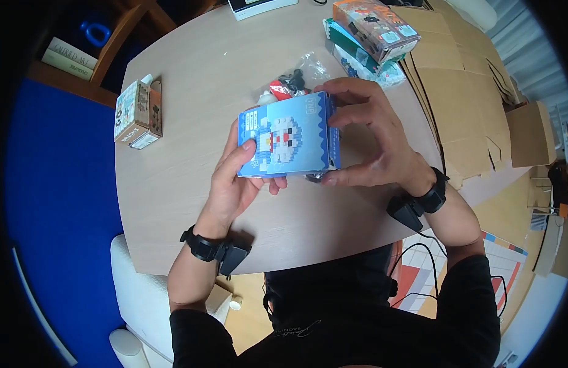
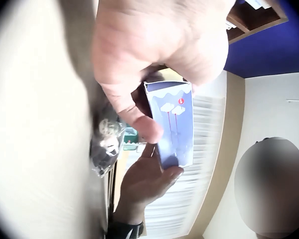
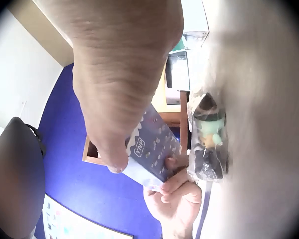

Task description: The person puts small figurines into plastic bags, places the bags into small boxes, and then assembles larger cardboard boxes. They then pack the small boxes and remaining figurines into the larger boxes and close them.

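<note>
A blue box (image 1: 287,135) with a picture of a brick-built figure is held above the table, tilted slightly. The left hand (image 1: 232,168) grips its left end, thumb on the printed face and fingers beneath. At the box's right end, the right hand (image 1: 379,135) has its fingers on the upper corner and its thumb by the lower corner. In the left wrist view a narrow side of the box (image 2: 174,124) faces the camera between both hands. Clear bags with red, black and white contents (image 1: 287,86) lie on the table behind the box.
On the table's left stands a small box (image 1: 137,116). Stacked boxes (image 1: 376,34) lie at the back right, a white device (image 1: 259,7) at the back. Flattened cardboard (image 1: 461,80) lies beyond the right edge. Cables hang near the right forearm.
</note>
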Available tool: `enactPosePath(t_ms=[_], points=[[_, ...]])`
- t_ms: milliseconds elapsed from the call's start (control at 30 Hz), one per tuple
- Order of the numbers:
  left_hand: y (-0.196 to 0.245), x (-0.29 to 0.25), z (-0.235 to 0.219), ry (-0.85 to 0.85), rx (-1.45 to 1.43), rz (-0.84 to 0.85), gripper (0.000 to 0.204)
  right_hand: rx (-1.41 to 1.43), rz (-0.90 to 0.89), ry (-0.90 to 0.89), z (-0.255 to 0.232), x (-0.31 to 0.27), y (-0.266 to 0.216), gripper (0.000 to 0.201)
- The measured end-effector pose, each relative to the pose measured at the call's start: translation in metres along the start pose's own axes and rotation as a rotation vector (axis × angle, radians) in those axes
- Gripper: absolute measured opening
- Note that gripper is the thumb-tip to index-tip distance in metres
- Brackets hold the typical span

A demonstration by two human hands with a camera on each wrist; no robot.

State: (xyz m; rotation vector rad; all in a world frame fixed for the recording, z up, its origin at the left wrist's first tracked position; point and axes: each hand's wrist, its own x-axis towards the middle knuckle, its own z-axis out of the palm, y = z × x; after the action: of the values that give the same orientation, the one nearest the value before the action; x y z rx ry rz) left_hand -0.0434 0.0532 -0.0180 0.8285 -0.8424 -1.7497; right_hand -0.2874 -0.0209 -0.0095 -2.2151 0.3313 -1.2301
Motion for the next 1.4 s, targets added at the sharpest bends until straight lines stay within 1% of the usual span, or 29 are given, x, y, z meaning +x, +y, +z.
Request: enactPosePath(t_ms=[33,133,233,333,433,533,633,700,767,833,933,1033,1133,1233,1333,1400], points=[[-0.004,0.002,-0.002,0.012,-0.013,-0.013,0.058,-0.019,0.024,-0.013,-0.001,-0.001,0.0,0.059],[-0.008,0.005,-0.008,0.007,0.016,0.039,0.06,-0.037,0.034,-0.053,-0.001,0.0,0.004,0.056],[-0.008,0.004,-0.004,0.04,0.12,0.091,0.065,-0.046,0.048,-0.062,-0.002,-0.005,0.002,0.054],[-0.007,0.002,0.002,0.098,0.162,0.093,0.07,-0.049,0.026,-0.042,-0.001,-0.005,0.0,0.054],[-0.008,0.002,0.001,0.065,0.18,0.165,0.075,-0.032,0.006,-0.056,-0.003,-0.006,0.001,0.059],[-0.006,-0.001,-0.001,-0.035,0.031,0.187,0.085,-0.06,0.068,-0.064,-0.005,0.001,-0.005,0.066],[-0.011,-0.006,0.004,-0.124,0.047,0.237,0.093,-0.037,0.056,-0.127,-0.001,-0.001,-0.002,0.07],[-0.012,-0.008,-0.001,-0.097,0.279,0.274,0.098,-0.036,0.058,-0.156,-0.005,-0.001,0.0,0.069],[-0.011,-0.009,0.0,-0.044,0.407,0.301,0.1,-0.039,0.058,-0.164,-0.007,-0.003,0.006,0.067],[-0.007,-0.007,0.005,0.028,0.433,0.319,0.1,-0.049,0.058,-0.145,-0.006,-0.005,0.015,0.063],[-0.012,-0.003,-0.006,0.06,0.528,0.397,0.091,-0.072,0.032,-0.116,-0.007,-0.002,0.017,0.059],[0.006,-0.003,-0.012,0.051,0.663,0.336,0.08,0.161,0.232,-0.129,-0.005,-0.01,0.012,0.051],[0.003,-0.008,-0.019,-0.004,0.434,0.323,0.066,0.372,0.37,-0.029,0.001,-0.015,0.005,0.046],[0.004,-0.011,-0.002,0.013,0.549,0.501,0.053,0.469,0.452,0.036,0.005,-0.012,-0.001,0.044],[0.004,-0.012,0.007,0.088,0.499,0.442,0.045,0.537,0.612,0.0,0.003,-0.013,0.001,0.043],[0.003,-0.012,0.0,0.082,0.47,0.424,0.043,0.561,0.652,-0.002,0.003,-0.012,0.0,0.044]])
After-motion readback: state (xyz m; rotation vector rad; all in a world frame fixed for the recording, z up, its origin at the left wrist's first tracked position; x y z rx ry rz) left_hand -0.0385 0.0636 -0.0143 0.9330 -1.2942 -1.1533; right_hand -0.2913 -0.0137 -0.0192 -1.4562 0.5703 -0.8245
